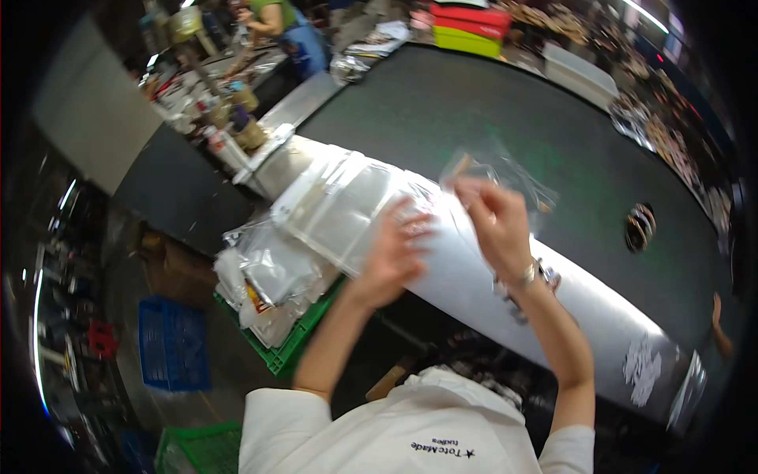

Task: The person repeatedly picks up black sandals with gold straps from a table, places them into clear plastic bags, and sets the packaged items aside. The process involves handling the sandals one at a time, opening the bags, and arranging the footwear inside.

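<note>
**While the left hand spreads, the right hand curls at a clear plastic bag**

Containers first: the green crate, low on the left, is heaped with clear and white plastic packaging. A blue crate sits left of it, contents too dim to tell. Up at the far side, a red bin rides on a lime-green bin, with a translucent tub off to the right.

Now the edges: a polished metal ledge slants along the near side of the broad dark work surface. Flat clear sleeves cover its left part; crumpled white paper lies near its right end. Past the right hand, dark surface stretches across to a banded object, well apart from the bag.

And the hands! Left: blurred, fingers parted and gently bent beside the sleeves, holding nothing that shows. Right: fingers folded inward at the bag's near side, forearm reaching across the ledge; blur hides whether they pinch the film. The bag is over the dark surface, just beyond the ledge.
</note>
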`<state>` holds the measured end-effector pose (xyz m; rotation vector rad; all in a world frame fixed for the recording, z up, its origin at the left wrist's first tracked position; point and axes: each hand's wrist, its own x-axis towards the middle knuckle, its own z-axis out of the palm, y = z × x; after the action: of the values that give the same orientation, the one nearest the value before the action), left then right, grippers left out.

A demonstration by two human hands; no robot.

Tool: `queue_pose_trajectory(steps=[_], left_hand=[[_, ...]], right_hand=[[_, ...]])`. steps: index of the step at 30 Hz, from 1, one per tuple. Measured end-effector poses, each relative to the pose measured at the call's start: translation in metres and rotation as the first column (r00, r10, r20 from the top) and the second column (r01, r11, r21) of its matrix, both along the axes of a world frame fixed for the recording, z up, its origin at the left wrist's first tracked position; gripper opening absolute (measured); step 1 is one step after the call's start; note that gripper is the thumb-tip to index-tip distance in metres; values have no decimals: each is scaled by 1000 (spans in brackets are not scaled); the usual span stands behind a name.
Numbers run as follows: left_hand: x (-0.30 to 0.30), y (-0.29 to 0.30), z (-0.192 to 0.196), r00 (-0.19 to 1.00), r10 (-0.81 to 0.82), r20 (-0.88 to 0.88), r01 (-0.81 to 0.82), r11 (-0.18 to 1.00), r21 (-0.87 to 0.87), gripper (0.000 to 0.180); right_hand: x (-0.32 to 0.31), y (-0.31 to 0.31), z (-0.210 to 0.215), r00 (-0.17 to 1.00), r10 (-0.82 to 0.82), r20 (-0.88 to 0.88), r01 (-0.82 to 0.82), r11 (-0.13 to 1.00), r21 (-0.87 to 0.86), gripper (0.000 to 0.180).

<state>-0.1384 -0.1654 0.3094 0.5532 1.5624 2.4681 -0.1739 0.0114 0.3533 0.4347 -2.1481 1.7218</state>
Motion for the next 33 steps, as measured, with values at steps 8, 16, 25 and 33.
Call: queue_pose_trajectory(steps=[8,16,25,33], left_hand=[[12,56,-52,940,-17,342,-59,975,212,29],[22,94,-81,926,188,328,-183,982,-45,16],[32,78,-39,860,-400,316,-16,598,801,34],[19,120,-34,973,194,126,-170,969,-182,21]], right_hand=[[47,37,-28,959,197,204,-213,975,57,26],[79,54,-65,994,-104,18,88,908,411,22],[116,167,-138,887,-453,96,355,799,485,28],[171,232,-143,728,-452,516,112,821,560,69]])
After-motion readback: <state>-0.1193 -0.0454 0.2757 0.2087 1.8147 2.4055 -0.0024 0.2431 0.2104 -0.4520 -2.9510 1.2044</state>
